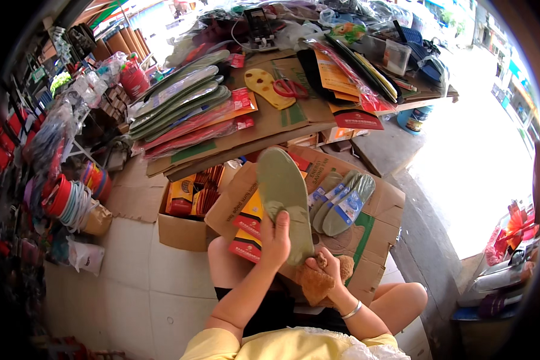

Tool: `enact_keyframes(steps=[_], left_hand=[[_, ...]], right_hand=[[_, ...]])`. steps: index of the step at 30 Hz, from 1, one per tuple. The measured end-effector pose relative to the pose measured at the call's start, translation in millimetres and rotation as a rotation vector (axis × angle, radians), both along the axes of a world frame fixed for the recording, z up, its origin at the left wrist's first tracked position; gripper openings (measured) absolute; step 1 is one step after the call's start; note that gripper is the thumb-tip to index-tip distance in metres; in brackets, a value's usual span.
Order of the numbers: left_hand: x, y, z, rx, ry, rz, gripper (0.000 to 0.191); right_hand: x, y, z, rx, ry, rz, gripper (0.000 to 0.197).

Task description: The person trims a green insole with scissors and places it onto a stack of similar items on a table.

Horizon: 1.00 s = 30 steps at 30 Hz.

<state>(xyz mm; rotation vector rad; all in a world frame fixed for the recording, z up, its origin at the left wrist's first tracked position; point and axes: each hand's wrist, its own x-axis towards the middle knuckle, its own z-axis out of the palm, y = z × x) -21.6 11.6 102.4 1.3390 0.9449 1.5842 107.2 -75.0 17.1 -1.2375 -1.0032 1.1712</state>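
My left hand (275, 240) grips a grey-green insole (282, 180) by its side, with the thumb on top. The insole stands tilted up over my lap, one end pointing away from me. My right hand (330, 272) clutches a brown fluffy cloth (316, 284) against the insole's near end. Below, a flattened cardboard sheet (382, 265) lies across my knees. Several insoles with blue and white labels (345, 208) rest on it to the right. Red and orange packets (247, 243) lie partly hidden behind my left hand.
Ahead stands a low table covered with cardboard (234, 130), holding stacked insoles (180, 103), a yellow insole (265, 85), red-handled scissors (290, 88) and a phone (257, 27). An open carton of packets (182, 229) sits on the floor at left. A blue bucket (415, 120) stands at right.
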Motion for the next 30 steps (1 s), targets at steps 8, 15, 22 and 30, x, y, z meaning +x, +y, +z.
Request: enact_keyframes(steps=[8,15,22,30], left_hand=[[-124.3,68.5,175.1,0.786,0.804,0.507,0.031],[-197.4,212.9,240.1,0.692,1.522,0.81,0.039],[-174.2,204.5,192.0,0.667,1.352,0.73,0.044],[-78.1,58.4,43.5,0.737,0.936,0.131,0.031]], right_hand=[[65.8,-4.4,-0.3,0.176,-0.323,-0.296,0.019],[45.1,-3.2,4.5,0.229,-0.492,-0.274,0.021],[50.9,-6.7,2.0,0.233,-0.375,-0.335,0.017],[64.8,7.2,4.9,0.181,-0.256,-0.337,0.013]])
